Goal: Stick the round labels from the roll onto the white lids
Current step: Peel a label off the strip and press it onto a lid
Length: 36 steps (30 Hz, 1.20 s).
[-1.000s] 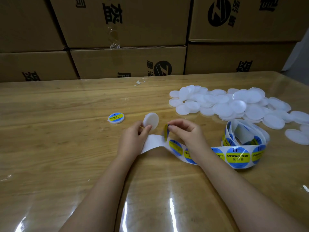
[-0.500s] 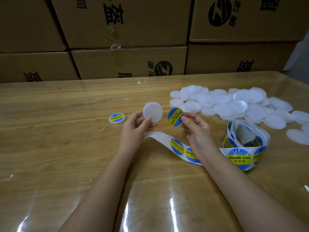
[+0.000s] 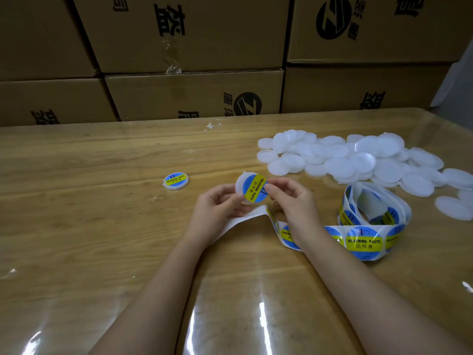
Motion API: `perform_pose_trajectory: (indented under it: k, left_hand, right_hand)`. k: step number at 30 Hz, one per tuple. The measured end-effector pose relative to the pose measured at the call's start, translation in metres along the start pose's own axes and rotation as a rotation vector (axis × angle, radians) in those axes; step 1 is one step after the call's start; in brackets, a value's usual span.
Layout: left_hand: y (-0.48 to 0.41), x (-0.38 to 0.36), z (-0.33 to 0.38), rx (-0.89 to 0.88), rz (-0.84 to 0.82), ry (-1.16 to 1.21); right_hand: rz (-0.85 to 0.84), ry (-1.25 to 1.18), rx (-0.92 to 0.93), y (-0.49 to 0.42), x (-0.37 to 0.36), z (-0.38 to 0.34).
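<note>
Seemingly, label (image 3: 256, 188) off-centre over lid's (image 3: 240, 185) right edge.

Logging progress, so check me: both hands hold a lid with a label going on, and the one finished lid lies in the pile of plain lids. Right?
Not quite. The head view shows the finished lid lying alone on the table, left of the left hand, apart from the pile of plain lids. Held lid and label: correct.
</note>
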<state>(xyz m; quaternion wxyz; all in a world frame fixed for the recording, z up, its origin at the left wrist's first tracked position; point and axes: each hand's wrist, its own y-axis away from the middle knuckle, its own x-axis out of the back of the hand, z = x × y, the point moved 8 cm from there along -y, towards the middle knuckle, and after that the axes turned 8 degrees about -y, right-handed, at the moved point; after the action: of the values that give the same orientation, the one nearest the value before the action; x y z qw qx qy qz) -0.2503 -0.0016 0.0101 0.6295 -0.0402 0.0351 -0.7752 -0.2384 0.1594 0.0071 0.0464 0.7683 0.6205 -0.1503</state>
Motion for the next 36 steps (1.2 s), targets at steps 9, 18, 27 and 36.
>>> perform_pose_trajectory:
  k: [9, 18, 27, 36]
  left_hand:
    - [0.0003, -0.002, -0.0001, 0.003, -0.037, 0.002]
    - [-0.0008, -0.0021, -0.0027, 0.009, -0.043, -0.005]
    - [-0.0016, -0.0027, -0.0037, 0.007, -0.042, -0.007]
    - [-0.0011, -0.0033, -0.0025, -0.024, -0.034, -0.017]
  right_hand:
    - [0.028, 0.029, -0.024, -0.0013, 0.0022, 0.0028]
    - [0.007, 0.058, -0.012, -0.0009, -0.0002, 0.0037]
    - [0.014, 0.075, -0.015, -0.0008, 0.0001, 0.0043]
    - [0.022, 0.09, -0.015, -0.0009, 0.0006, 0.0055]
